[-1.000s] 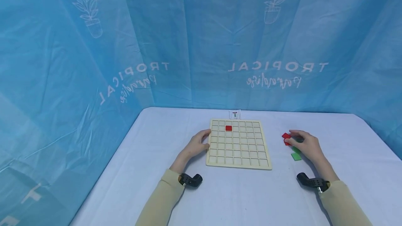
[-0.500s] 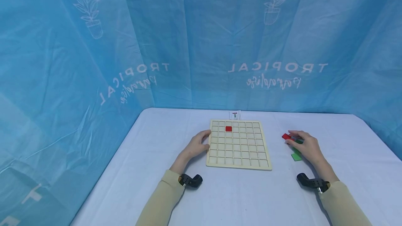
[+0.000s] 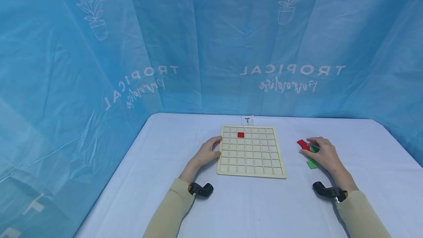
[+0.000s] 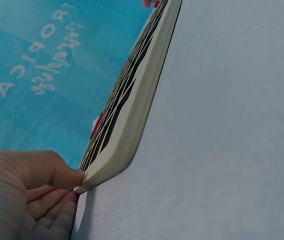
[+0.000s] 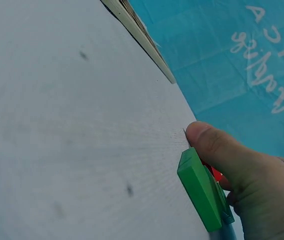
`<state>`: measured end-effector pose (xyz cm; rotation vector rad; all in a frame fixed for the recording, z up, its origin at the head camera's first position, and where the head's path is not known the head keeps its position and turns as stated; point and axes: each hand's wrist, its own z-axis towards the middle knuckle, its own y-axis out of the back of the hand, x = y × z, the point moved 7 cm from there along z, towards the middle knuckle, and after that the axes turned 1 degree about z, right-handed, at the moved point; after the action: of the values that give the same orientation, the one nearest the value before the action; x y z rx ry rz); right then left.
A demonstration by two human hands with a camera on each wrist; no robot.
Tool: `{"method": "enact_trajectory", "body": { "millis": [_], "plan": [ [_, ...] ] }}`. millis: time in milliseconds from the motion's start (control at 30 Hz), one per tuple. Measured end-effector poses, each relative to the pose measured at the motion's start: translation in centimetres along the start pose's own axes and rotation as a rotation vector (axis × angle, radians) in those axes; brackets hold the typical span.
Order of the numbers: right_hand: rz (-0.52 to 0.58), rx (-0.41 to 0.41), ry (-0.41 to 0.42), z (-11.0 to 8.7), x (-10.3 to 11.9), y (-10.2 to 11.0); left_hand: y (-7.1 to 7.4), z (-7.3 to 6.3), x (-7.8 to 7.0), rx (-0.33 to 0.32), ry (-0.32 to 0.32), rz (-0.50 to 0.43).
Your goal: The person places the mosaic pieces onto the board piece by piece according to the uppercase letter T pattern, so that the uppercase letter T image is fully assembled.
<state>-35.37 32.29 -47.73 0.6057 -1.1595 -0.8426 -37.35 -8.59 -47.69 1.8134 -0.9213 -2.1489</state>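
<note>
At the left edge of a pale grid board [image 3: 250,176] my left hand [image 3: 205,152] grips the rim; the left wrist view shows thumb [image 4: 64,172] and fingers close around the board's edge [image 4: 132,135]. One red square tile [image 3: 241,135] sits in an upper cell. Right of the board, my right hand [image 3: 324,153] has thumb and forefinger about a red tile [image 3: 306,147], seemingly pinching it. A second red tile [image 3: 301,143] lies against it. Green tiles [image 3: 312,165] lie beneath and before the hand; the right wrist view shows a green tile [image 5: 198,187] below the thumb [image 5: 207,140].
A small printed card [image 3: 247,120] with a T-shaped pattern lies behind the board. The white-covered table [image 3: 251,208] ends at a blue printed curtain [image 3: 211,47] at the back and left. Each wrist wears a black camera mount [image 3: 203,190].
By the pile, my right fingers have shifted slightly, and the nearer red tile has moved right, showing both red tiles more fully. My left hand and the board stay put.
</note>
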Motion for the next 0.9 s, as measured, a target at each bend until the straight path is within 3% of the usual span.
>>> {"method": "enact_trajectory", "body": {
  "millis": [267,500,733,900],
  "plan": [
    [0.001,-0.02,0.001,-0.01,-0.18,0.05,0.01,-0.02,-0.02,0.0,-0.002,0.001],
    [0.022,-0.036,0.076,-0.1,0.08,0.24,0.04,-0.05,0.16,-0.004,0.008,0.008],
    [0.016,-0.043,0.024,-0.12,-0.44,0.4,-0.03,-0.09,0.19,-0.005,0.026,0.018],
    [0.019,-0.064,0.044,-0.22,-0.41,0.49,0.05,-0.17,-0.19,-0.005,0.017,0.026]
  ]
}}
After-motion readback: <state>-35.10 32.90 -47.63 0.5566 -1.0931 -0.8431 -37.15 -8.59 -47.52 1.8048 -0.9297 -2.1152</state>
